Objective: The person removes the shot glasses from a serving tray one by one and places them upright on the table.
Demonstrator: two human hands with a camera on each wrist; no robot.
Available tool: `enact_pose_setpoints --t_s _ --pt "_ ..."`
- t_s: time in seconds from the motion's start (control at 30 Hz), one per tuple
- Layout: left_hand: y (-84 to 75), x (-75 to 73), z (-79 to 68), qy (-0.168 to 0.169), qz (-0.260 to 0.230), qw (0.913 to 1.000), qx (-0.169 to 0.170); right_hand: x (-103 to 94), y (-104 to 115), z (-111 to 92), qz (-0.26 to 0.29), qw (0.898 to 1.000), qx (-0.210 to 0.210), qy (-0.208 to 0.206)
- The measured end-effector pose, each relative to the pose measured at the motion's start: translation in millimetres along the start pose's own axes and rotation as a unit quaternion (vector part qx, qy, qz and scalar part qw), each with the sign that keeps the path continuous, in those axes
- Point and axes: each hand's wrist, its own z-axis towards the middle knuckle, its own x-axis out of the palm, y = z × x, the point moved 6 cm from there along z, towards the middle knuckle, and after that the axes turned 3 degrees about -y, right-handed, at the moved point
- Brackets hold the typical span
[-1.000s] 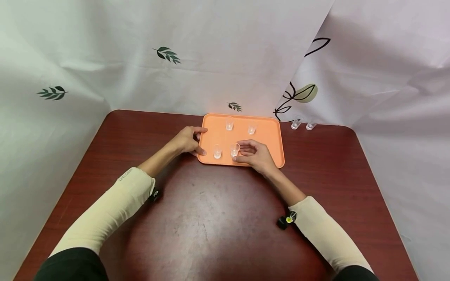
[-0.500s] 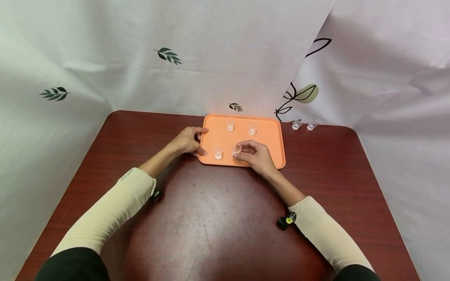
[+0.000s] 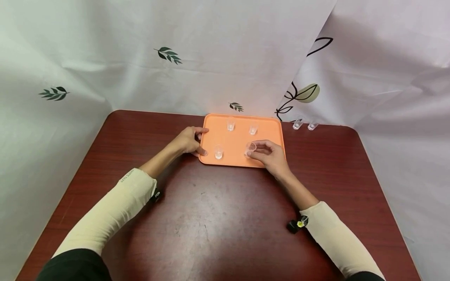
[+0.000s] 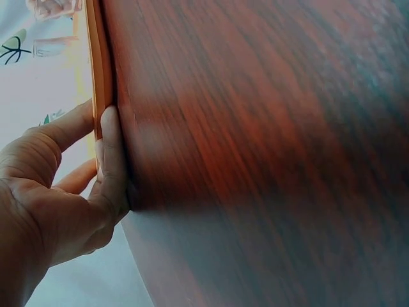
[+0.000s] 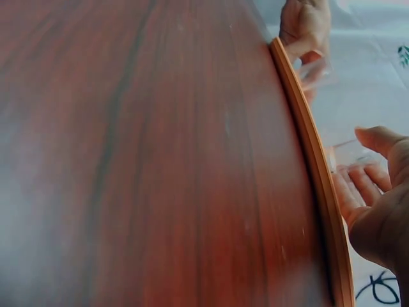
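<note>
An orange tray lies at the table's far side. My left hand holds its left edge; in the left wrist view fingers press against the outer side of the rim. My right hand, above the tray's front right part, pinches a small clear plastic cup between thumb and fingers. From the frames I cannot tell whether this cup touches the tray. Three similar cups stand on the tray: one at front left, one at back left, one at back right.
Two more clear cups, one at left and one at right, sit on the table near its back edge, right of the tray. A pale leaf-printed curtain hangs behind the dark red wooden table.
My right hand has moved the pinched cup rightward, away from the front left cup. The left hand has stayed at the tray's edge, and the tray looks unmoved.
</note>
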Motion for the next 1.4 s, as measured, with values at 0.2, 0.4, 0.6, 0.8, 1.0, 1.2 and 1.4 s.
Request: enact_pose_setpoints --t_s 0.2,0.4,0.6,0.8,1.0,1.2,1.4 --pt "1.5 0.2 0.3 0.000 -0.004 1.0000 0.003 -24.2 -1.4 -0.5 0.009 0.999 0.002 -0.033" --pt "-0.1 0.6 -1.1 0.005 -0.015 0.9999 0.004 -51.7 -0.5 3.1 0.013 0.997 -0.015 -0.069" --pt "-1.1 -0.4 -0.9 0.006 -0.012 0.9999 0.004 -80.8 0.8 8.4 0.042 0.992 -0.026 -0.114" --pt "0.1 -0.5 -1.0 0.007 -0.007 0.9999 0.004 -103.8 1.8 12.3 0.044 0.988 -0.024 -0.147" --pt "0.1 0.2 -0.8 0.009 -0.013 0.9998 0.007 -125.5 -3.4 16.5 0.057 0.983 -0.009 -0.173" --pt "-0.4 0.5 -0.7 0.011 -0.014 0.9998 0.010 -150.0 -10.2 20.6 0.052 0.976 -0.010 -0.209" --pt "0.2 0.2 -0.2 0.009 -0.020 0.9997 0.009 -172.9 -17.1 24.0 0.060 0.968 -0.001 -0.243"
